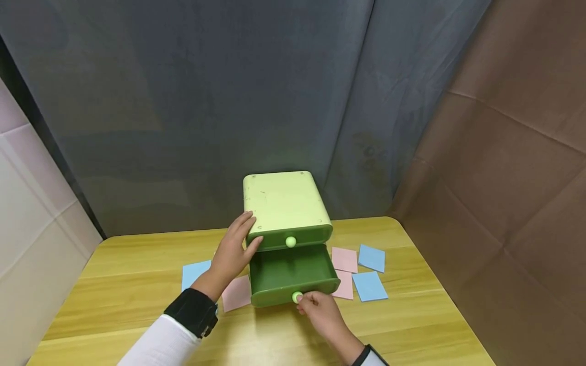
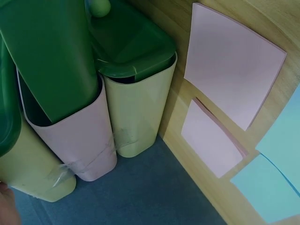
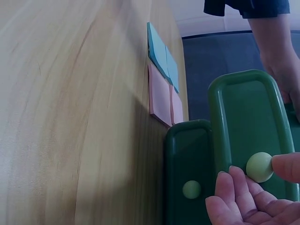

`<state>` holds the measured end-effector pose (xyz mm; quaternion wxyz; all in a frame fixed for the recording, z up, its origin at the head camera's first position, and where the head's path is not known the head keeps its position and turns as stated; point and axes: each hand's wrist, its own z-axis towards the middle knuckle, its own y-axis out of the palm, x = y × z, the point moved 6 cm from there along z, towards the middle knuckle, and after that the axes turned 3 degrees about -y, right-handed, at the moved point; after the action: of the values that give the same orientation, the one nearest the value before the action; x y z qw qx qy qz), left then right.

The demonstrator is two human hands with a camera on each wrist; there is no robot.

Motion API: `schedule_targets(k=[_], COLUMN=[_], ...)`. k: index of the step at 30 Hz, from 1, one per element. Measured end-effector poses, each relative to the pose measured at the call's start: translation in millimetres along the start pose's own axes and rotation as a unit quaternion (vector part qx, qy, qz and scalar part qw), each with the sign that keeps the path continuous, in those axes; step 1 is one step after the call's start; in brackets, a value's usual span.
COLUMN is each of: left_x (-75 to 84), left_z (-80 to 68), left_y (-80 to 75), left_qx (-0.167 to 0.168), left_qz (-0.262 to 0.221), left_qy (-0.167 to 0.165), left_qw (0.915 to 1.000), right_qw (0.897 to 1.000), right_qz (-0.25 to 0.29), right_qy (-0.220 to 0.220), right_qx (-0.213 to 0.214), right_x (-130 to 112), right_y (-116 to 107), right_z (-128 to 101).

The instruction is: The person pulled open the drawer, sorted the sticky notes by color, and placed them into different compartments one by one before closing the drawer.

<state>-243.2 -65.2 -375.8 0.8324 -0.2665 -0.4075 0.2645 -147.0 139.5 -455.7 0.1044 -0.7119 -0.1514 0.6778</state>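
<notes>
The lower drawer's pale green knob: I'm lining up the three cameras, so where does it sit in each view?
Head: knob at lower centre, on the pulled-out lower drawer, pinched by the right hand.
Left wrist: not in it; the one knob at the top edge cannot be told as this one.
Right wrist: knob at lower right, between thumb and fingers.
Shared landmark: the pink paper squares on the wooden table.

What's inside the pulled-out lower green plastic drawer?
The lower green drawer shows only its bare green floor; nothing lies on the visible part. Its rear portion sits under the pale green cabinet, so that is hidden.
</notes>
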Motion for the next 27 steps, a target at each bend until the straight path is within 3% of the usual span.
schedule_targets(k=[27], left_x=[-1.4], left_z=[-5.6], left_y=[-6.6], left_qx=[-0.009], left_qz=[0.004], left_qy=[-0.014], left_qw=[0.9999], right_qw=[1.0], right_qz=[-0.009], right_qy=[-0.004], right_qx=[-0.014], right_x=[8.5], right_y=[1.9], right_z=[-6.0])
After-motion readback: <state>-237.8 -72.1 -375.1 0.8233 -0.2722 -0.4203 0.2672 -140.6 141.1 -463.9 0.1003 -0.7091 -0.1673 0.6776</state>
